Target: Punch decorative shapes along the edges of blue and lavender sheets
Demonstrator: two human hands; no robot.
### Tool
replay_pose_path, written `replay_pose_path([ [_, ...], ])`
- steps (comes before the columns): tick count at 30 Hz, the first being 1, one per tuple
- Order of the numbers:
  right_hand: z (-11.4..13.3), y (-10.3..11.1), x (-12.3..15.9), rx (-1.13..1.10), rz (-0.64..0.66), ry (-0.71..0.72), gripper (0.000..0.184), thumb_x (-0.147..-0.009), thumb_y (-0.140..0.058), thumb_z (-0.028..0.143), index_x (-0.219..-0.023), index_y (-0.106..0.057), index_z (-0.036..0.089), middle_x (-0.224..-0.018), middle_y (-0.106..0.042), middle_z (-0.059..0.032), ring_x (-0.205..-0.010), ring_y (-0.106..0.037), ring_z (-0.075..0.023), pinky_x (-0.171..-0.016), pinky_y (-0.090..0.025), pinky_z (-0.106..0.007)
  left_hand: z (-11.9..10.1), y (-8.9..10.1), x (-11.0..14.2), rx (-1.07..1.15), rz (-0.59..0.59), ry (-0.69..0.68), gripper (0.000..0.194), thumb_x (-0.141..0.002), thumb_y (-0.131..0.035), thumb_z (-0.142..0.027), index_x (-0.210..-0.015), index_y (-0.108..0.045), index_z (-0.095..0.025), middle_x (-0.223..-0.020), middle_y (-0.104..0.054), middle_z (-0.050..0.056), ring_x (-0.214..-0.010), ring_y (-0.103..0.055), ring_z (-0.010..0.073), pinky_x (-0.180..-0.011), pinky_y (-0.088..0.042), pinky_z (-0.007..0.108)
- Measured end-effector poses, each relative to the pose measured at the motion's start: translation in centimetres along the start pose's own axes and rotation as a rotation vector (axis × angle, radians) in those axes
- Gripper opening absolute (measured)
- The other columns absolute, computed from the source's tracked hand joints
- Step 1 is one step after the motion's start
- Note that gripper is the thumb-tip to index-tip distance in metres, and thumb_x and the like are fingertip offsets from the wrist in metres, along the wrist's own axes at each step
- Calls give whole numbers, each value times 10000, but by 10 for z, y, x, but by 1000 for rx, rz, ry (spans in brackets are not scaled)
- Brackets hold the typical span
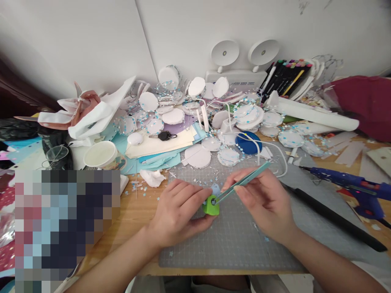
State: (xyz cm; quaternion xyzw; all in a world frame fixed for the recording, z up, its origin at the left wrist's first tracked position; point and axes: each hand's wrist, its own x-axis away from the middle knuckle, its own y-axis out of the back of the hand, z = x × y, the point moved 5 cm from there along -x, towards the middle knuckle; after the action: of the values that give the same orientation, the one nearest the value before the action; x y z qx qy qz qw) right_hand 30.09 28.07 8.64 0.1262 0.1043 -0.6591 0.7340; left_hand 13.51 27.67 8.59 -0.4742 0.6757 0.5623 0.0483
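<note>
My left hand (179, 211) is closed around a small green punch (210, 205), holding it just above the grey cutting mat (229, 244). My right hand (262, 201) pinches a pair of teal tweezers (244, 182) whose tip reaches the top of the green punch. A small pale blue piece (215, 189) sits right behind the punch, between my hands. Both forearms come in from the bottom edge.
A heap of white foam discs with blue star bits (198, 103) fills the back of the wooden desk. A blue glue gun (356, 189) and a long black bar (332, 217) lie at right. A white cup (100, 154), stacked paper sheets (165, 144), marker pens (285, 77) and a white lamp (235, 75) stand behind.
</note>
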Motion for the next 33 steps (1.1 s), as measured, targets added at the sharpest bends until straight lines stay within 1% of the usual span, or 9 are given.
replay_pose_path([
  [4,-3,-1,0,15,-15,-35,89,-884,-555,207,-955,-581,255,-857,-634,-24,-792,-631,-162,-726,-547,-302,0,-1,0,-8,8,-3,339,-760,-680,-264,-1062,-574,-152,-866,-693,58,-717,-612,176,-644,-429,317],
  [6,-7,-1,0,-13,-34,-85,60,-882,-565,220,-930,-584,249,-833,-640,-17,-766,-629,-153,-719,-547,-294,0,-2,-1,-4,12,-2,339,-761,-681,-269,-1062,-573,-154,-868,-695,58,-713,-608,176,-642,-427,316],
  [12,-25,-5,0,-298,-49,-303,33,-875,-585,268,-879,-598,238,-787,-624,2,-716,-597,-126,-677,-537,-263,-1,-1,-2,14,14,-15,345,-762,-679,-267,-1066,-566,-150,-851,-694,58,-705,-593,173,-638,-419,318],
  [17,-33,-12,-1,-505,-48,-489,54,-832,-643,242,-810,-618,199,-749,-620,10,-674,-570,-88,-628,-518,-191,-3,1,-2,28,-6,-16,350,-750,-682,-281,-1055,-564,-155,-811,-690,50,-689,-586,171,-631,-415,318],
  [24,-45,-18,4,-706,-37,-689,70,-805,-676,240,-819,-642,180,-748,-619,20,-643,-569,-58,-614,-510,-157,-4,1,-3,29,-14,-19,302,-736,-674,-278,-994,-581,-152,-769,-682,39,-672,-587,165,-621,-419,316],
  [26,-44,-15,2,-724,-49,-679,72,-800,-681,242,-827,-646,185,-740,-613,26,-637,-566,-55,-598,-507,-147,-5,0,-2,27,-13,-39,306,-731,-676,-266,-996,-578,-148,-793,-690,40,-683,-597,166,-627,-425,319],
  [29,-40,-5,-3,-648,-84,-566,58,-825,-653,260,-859,-640,215,-753,-621,26,-668,-583,-70,-623,-521,-165,-7,0,-1,39,-24,-68,337,-717,-689,-277,-999,-575,-130,-815,-695,50,-685,-609,165,-636,-441,324],
  [31,-38,1,-6,-537,-125,-470,44,-855,-615,283,-879,-619,246,-799,-633,20,-723,-614,-99,-666,-542,-209,-9,1,0,52,-39,-100,347,-707,-695,-298,-978,-580,-115,-796,-691,57,-663,-610,162,-632,-450,325],
  [33,-38,4,-7,-420,-149,-400,49,-878,-577,312,-912,-580,277,-878,-640,14,-789,-648,-142,-714,-564,-283,-12,1,1,65,-47,-153,358,-705,-696,-323,-962,-587,-100,-774,-689,61,-638,-605,157,-620,-453,323],
])
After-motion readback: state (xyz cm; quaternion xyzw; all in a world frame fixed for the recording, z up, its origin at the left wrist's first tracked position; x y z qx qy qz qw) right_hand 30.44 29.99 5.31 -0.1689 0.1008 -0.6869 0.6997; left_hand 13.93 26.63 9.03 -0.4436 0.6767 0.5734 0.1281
